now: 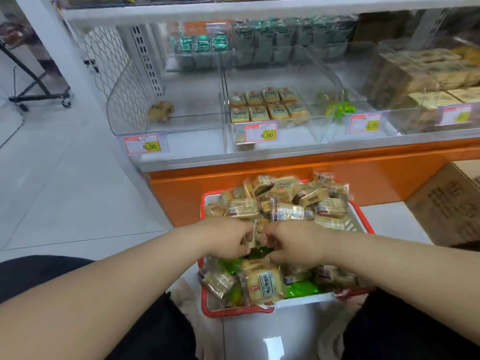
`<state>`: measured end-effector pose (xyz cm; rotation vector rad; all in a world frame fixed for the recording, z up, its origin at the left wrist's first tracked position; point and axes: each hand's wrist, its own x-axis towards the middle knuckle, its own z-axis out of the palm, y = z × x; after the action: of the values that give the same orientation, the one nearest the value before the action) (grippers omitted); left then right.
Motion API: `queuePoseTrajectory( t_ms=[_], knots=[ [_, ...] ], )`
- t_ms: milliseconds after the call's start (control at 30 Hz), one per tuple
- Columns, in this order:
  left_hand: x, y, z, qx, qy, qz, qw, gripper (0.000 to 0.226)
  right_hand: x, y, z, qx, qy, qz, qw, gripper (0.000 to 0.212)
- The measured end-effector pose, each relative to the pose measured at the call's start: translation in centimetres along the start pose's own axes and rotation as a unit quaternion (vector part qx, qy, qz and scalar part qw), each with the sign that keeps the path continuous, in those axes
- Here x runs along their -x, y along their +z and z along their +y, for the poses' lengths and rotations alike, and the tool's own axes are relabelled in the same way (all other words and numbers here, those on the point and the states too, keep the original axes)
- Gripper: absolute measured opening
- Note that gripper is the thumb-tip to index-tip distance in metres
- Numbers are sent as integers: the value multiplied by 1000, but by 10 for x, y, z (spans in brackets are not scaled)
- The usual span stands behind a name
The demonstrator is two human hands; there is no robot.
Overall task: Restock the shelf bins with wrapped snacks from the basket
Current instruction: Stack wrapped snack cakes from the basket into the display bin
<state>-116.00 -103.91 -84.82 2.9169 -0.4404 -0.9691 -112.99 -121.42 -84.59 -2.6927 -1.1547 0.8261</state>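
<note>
Reaching into the red basket (359, 211), the left hand (228, 239) and right hand (294, 245) meet. Both sets of fingers curl around wrapped snacks (255, 239) in the pile.

We see bright, even light from overhead; a white glare patch (272, 345) sits on the glossy floor (65, 193); shadows are faint; the picture is soft overall, blurriest toward the shelf top and right edge; straight lines bow at the margins.

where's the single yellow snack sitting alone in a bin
In the head view, the lone yellow snack lies at the left end of the leftmost clear bin, against the wire mesh side panel, left of the bin with neat rows of the same snacks.
</note>
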Motion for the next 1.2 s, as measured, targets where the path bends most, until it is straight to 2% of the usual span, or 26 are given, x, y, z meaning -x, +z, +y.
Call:
queuePoseTrajectory(
  t_ms=[67,167,233,367,500,600,700,767,833,933,1000,1100,1200],
  knots=[
    [-1,16,5,-6,2,-52,999,36,0,25,-5,72,-25,-26,997,42],
    [-3,31,8,15,6,-74,997,47,0,47,-3,186,-62,-39,980,55],
    [-4,37,9,28,4,-59,998,49,-1,54,1,221,-85,-27,971,47],
    [-5,43,9,56,12,-36,998,47,-3,57,9,212,-83,-16,974,37],
    [-6,38,4,142,6,-14,990,50,-8,44,14,134,-36,-1,990,39],
    [-9,28,-2,234,-16,40,971,39,-8,26,17,-22,27,25,999,34],
    [-9,12,-5,394,-28,108,912,37,-5,7,20,-95,49,42,993,39],
    [-8,1,-6,459,-26,132,878,43,-1,-7,22,-123,42,61,990,63],
    [-5,-10,-6,464,-9,157,872,46,3,-21,24,-143,30,105,984,78],
    [0,-28,-4,471,43,204,857,44,2,-39,29,-178,9,135,975,54],
    [3,-47,-4,425,63,243,870,41,1,-52,32,-191,12,164,968,42],
    [0,-83,-6,395,94,285,868,33,5,-77,37,-197,33,233,952,38],
    [-9,-119,-9,341,112,327,874,20,7,-103,44,-257,49,279,924,37]
  ],
)
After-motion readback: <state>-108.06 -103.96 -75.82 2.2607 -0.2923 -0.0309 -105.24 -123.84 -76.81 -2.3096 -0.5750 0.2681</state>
